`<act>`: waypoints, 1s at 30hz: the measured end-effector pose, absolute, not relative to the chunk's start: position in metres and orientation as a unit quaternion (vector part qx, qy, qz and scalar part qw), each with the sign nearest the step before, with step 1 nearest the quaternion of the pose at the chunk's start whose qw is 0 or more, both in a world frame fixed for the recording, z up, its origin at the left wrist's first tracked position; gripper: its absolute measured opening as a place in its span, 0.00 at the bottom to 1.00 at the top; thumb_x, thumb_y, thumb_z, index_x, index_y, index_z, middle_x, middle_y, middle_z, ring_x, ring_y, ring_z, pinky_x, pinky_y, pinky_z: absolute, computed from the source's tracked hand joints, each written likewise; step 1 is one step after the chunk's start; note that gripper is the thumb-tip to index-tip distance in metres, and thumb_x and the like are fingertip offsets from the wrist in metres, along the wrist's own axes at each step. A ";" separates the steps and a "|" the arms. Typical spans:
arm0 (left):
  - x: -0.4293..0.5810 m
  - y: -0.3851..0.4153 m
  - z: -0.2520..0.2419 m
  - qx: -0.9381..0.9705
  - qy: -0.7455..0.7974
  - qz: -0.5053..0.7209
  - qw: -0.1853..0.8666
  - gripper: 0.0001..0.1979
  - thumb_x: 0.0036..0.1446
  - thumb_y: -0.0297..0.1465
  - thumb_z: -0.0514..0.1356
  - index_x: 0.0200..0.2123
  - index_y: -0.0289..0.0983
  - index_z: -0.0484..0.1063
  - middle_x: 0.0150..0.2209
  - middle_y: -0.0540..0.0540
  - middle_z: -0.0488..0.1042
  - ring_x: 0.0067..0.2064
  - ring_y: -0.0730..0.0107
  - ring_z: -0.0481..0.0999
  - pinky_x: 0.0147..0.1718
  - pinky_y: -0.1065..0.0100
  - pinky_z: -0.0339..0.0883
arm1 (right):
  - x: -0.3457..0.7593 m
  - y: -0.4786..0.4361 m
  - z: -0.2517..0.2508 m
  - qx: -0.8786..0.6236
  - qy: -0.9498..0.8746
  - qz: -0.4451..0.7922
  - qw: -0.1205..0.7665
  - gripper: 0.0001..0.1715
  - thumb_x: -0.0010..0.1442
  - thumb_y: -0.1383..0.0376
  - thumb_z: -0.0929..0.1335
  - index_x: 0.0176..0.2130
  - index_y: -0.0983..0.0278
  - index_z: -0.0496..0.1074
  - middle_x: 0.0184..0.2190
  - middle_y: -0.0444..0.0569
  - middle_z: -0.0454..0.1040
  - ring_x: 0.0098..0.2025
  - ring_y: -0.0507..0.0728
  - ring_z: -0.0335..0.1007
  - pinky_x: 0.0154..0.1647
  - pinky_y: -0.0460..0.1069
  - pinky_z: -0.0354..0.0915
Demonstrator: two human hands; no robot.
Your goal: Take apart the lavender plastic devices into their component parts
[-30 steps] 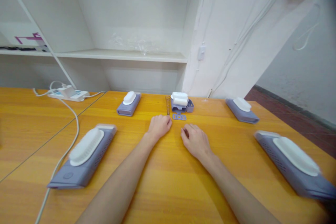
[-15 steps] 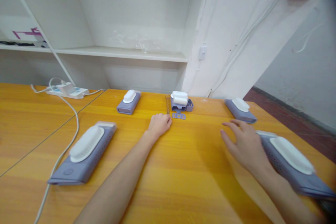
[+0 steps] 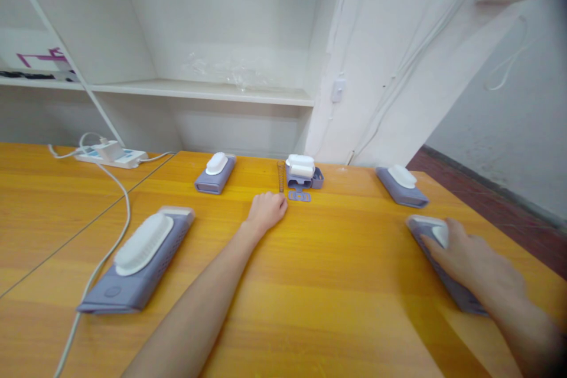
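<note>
My left hand (image 3: 267, 211) rests on the table in a loose fist, palm down. What its fingers hold, if anything, is hidden. Just beyond its knuckles lies a thin coil spring (image 3: 280, 176). To the right of the spring sits a small purple-grey assembly with white rounded parts (image 3: 301, 166), and a flat purple cut-out plate (image 3: 299, 196) lies in front of it. At the right, my right hand (image 3: 473, 257), slightly blurred, grips a long purple-grey case (image 3: 436, 257) from above. Its thumb lies on the near side, and the palm covers most of the white oval part.
Similar cases with white oval tops lie at left front (image 3: 137, 260), back left (image 3: 215, 174) and back right (image 3: 402, 185). A white power strip (image 3: 110, 155) stands at far left, its cable running forward under the left case. Shelves (image 3: 199, 88) back the table.
My right hand has moved right and closed over the long case, which has shifted left and turned a little. The left hand stays in place.
</note>
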State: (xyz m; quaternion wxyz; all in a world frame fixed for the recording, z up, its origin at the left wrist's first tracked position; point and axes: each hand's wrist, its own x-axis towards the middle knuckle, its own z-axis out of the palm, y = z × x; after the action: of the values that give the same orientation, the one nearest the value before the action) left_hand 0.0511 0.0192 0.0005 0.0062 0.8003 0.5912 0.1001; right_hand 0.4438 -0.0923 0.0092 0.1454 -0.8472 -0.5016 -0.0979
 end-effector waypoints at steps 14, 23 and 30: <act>0.046 0.020 -0.003 0.770 0.605 0.197 0.045 0.20 0.63 0.40 0.45 0.30 0.39 0.73 0.30 0.44 0.76 0.34 0.64 0.75 0.31 0.68 0.59 | 0.266 -0.088 0.044 -0.680 -0.678 -0.027 0.277 0.24 0.64 0.56 0.57 0.54 0.63 0.65 0.43 0.55 0.75 0.45 0.63 0.72 0.45 0.57 0.66; 0.040 0.027 -0.003 0.739 0.597 0.295 0.103 0.25 0.63 0.43 0.44 0.21 0.36 0.66 0.20 0.51 0.66 0.25 0.73 0.64 0.25 0.71 0.51 | 0.249 -0.084 0.012 -0.470 -0.832 0.069 0.286 0.31 0.61 0.64 0.61 0.62 0.59 0.55 0.61 0.51 0.59 0.62 0.60 0.54 0.62 0.59 0.54; 0.029 0.020 0.029 0.741 0.566 0.327 0.154 0.30 0.62 0.50 0.39 0.23 0.36 0.66 0.21 0.51 0.67 0.24 0.73 0.65 0.24 0.71 0.51 | 0.246 -0.088 0.004 -0.520 -0.808 0.022 0.277 0.34 0.60 0.52 0.64 0.61 0.60 0.58 0.56 0.55 0.63 0.55 0.62 0.59 0.55 0.58 0.60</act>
State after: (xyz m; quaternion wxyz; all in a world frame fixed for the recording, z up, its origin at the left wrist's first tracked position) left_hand 0.0294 0.0198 0.0293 0.1544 0.7407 0.5663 0.3268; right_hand 0.2462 -0.0876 0.0045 0.2765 -0.5195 -0.8082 0.0220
